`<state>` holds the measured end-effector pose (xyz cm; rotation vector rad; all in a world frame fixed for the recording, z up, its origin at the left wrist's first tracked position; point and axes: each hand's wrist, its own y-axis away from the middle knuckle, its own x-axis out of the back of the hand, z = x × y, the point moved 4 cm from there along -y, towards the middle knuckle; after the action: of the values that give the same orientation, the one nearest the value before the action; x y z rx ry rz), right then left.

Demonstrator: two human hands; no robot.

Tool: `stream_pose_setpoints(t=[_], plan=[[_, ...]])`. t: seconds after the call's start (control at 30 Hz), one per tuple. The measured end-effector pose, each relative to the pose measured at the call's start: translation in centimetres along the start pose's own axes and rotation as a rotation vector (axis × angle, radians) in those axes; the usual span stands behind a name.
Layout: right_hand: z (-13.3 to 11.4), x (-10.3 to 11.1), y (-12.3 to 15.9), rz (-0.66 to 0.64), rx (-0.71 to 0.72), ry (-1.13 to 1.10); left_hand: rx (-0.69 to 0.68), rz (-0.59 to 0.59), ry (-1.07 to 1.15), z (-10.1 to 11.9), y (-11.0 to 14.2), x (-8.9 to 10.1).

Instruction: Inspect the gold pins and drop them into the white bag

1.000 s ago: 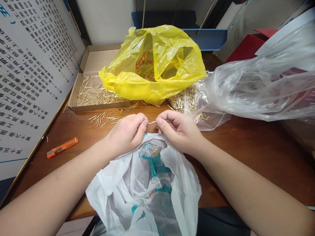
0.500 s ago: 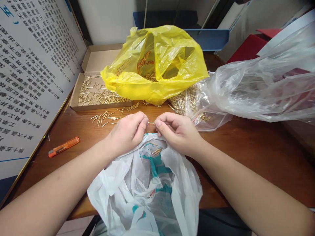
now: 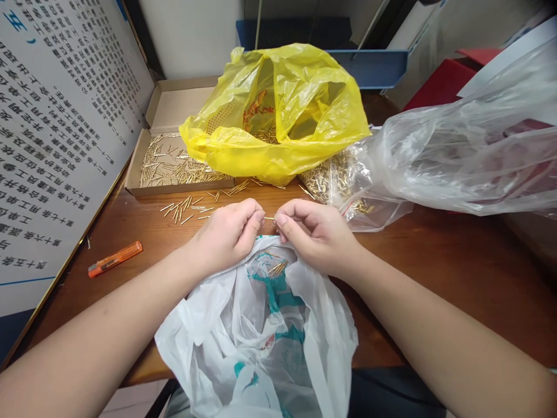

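Note:
Between my pinched fingertips runs a thin gold-coloured metal pin (image 3: 269, 218), one end in each hand. My left hand (image 3: 235, 229) is closed with thumb against forefinger. My right hand (image 3: 314, 233) pinches the other end, its fingers curled. Just below lies an open white plastic bag (image 3: 209, 325) with teal print, several gold pins (image 3: 277, 268) inside it. Loose gold pins (image 3: 178, 208) are scattered on the wooden table (image 3: 435, 261) beyond my left hand. Whatever part of the pin sits under my fingertips is hidden.
A cardboard box (image 3: 174, 188) holding many gold pins stands at the back left. Beside it sits a yellow plastic bag (image 3: 278, 159) with more pins. A clear bag (image 3: 435, 162) spreads to the right. An orange utility knife (image 3: 115, 259) lies left, near a printed board (image 3: 56, 145).
Both hands stay over the white bag with the pin between them, almost unmoved. The whole view has shifted very slightly.

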<state>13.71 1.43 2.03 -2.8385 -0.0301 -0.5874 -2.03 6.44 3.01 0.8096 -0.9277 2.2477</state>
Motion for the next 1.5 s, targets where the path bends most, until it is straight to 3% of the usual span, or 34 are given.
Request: stream_pose_setpoints(t=[0.2, 0.4, 0.5, 0.57, 0.63, 0.67, 0.7, 0.77, 0.8, 0.83, 0.9, 0.93, 1.0, 1.03, 1.1, 1.2, 1.27, 1.3, 1.4, 1.5], plan=[[0.0, -0.1, 0.0, -0.006, 0.012, -0.003, 0.020, -0.042, 0.011, 0.0, 0.1, -0.1], [-0.2, 0.2, -0.1, 0.043, 0.028, 0.051, -0.063, -0.026, 0.026, 0.6, 0.1, 0.0], [-2.4, 2.5, 0.4, 0.089, 0.199, 0.281, 0.017, -0.030, 0.045, 0.1, 0.2, 0.1], [-4.3, 4.8, 1.1, 0.228, 0.367, 0.457, 0.115, -0.024, 0.081, -0.5, 0.3, 0.2], [-5.0, 6.9, 1.5, 0.421, 0.380, 0.393, 0.182, -0.009, 0.110, -1.0, 0.3, 0.2], [-5.0, 7.4, 1.4, 0.457, 0.375, 0.370, 0.198, 0.001, 0.121, -1.2, 0.3, 0.2], [-4.7, 7.2, 1.1, 0.394, 0.329, 0.398, 0.206, 0.007, 0.129, -1.3, 0.3, 0.2], [-3.8, 5.7, 0.3, 0.101, 0.239, 0.439, 0.219, 0.013, 0.131, -1.5, 0.3, 0.2], [-3.4, 5.1, 0.0, 0.018, 0.175, 0.444, 0.223, 0.012, 0.125, -1.5, 0.2, 0.2], [-3.4, 5.1, -0.2, 0.084, 0.181, 0.439, 0.228, 0.014, 0.115, -1.5, 0.2, 0.2], [-3.9, 5.7, 0.0, 0.402, 0.259, 0.468, 0.232, 0.020, 0.100, -1.6, 0.1, 0.2], [-4.0, 5.6, 0.0, 0.425, 0.282, 0.497, 0.232, 0.023, 0.102, -1.6, 0.1, 0.2], [-3.2, 4.6, -0.4, 0.181, 0.267, 0.488, 0.233, 0.028, 0.111, -1.6, 0.0, 0.2], [-2.7, 4.4, -0.5, 0.134, 0.230, 0.467, 0.232, 0.023, 0.111, -1.6, 0.0, 0.1], [-2.0, 5.0, -0.5, 0.320, 0.203, 0.409, 0.227, -0.003, 0.104, -1.5, -0.1, 0.0], [-1.3, 4.3, -1.0, 0.154, 0.133, 0.336, 0.229, -0.032, 0.092, -1.5, -0.2, -0.1], [-1.6, 4.7, -0.9, 0.346, 0.101, 0.312, 0.247, -0.051, 0.091, -1.6, -0.2, -0.2], [-1.6, 4.4, -1.0, 0.336, 0.074, 0.292, 0.253, -0.059, 0.092, -1.7, -0.2, -0.2], [-0.8, 2.6, -1.1, 0.126, -0.102, 0.095, 0.253, -0.097, 0.076, -1.7, -0.2, -0.3], [0.4, 1.7, -1.1, 0.178, -0.220, -0.099, 0.223, -0.166, 0.069, -1.5, 0.0, -0.4]])
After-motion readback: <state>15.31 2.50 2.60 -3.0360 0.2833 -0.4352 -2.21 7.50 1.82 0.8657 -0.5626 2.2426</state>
